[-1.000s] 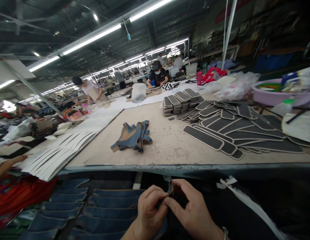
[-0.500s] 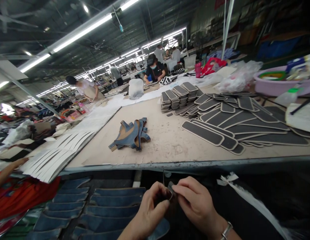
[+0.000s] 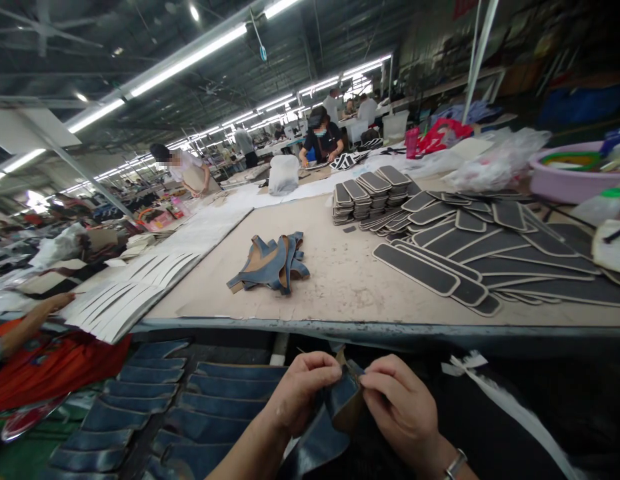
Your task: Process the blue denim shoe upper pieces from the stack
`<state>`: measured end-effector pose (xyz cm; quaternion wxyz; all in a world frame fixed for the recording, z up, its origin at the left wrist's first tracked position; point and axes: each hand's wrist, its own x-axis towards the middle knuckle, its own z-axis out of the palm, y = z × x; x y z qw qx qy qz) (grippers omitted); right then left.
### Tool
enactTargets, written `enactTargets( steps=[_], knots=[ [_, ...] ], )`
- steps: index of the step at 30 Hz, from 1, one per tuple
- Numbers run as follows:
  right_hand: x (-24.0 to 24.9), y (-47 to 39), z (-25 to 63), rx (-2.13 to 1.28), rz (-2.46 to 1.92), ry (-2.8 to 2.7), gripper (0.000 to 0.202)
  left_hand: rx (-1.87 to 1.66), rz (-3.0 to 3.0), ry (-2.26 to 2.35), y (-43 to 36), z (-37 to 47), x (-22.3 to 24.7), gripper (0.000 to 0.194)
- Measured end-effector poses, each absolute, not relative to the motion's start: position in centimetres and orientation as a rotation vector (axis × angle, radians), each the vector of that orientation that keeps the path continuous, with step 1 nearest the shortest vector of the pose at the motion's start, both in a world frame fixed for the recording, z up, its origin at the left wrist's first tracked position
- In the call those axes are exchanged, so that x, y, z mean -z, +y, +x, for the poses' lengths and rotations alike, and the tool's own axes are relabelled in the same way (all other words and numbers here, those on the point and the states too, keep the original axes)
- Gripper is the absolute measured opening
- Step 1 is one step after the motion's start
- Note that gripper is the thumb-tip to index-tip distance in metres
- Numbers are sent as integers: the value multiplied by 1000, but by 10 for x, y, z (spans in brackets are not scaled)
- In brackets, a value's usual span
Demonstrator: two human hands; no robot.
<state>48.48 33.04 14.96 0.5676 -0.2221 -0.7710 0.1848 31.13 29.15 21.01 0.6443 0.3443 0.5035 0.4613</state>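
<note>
Below the table's front edge, my left hand (image 3: 301, 392) and my right hand (image 3: 403, 408) pinch the same blue denim piece (image 3: 326, 421) with a tan backing. The piece bends between my fingers and hangs down toward my lap. My right wrist carries a metal watch. On the tabletop ahead lies a small heap of finished denim pieces (image 3: 271, 263). Rows of flat denim strips (image 3: 155, 407) lie spread out low at my left.
The beige worktable (image 3: 340, 280) holds stacks and rows of black cream-edged pads (image 3: 440, 240) at right, white strips (image 3: 125, 293) at left, a pink basin (image 3: 570, 180) far right. Another person's arm (image 3: 30, 320) reaches in at left. Other workers stand at tables behind.
The denim piece has come up and unfolded between my hands, showing more blue fabric. My hands have spread slightly apart. The view shifted a little to the left and down.
</note>
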Motion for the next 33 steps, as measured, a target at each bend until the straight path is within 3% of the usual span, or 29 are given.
enactTargets(
  steps=[4,11,15,19,25,33],
  knots=[
    [-149,326,483,-436,-477,-1870,25,-915,870,1124,289,310,-213,33],
    [-151,322,478,-477,-485,-1856,28,-1092,821,1196,283,315,-206,25],
    [-160,322,480,-726,-468,-1823,29,-1197,809,1213,279,317,-207,25],
    [-165,320,484,-981,-519,-1738,32,-1274,1196,1427,277,315,-207,25],
    [-162,315,477,-1054,-656,-1713,50,-1241,1647,1536,272,314,-197,23],
    [-161,313,466,-1102,-669,-1492,42,-1179,1796,1600,270,315,-191,21]
  ],
)
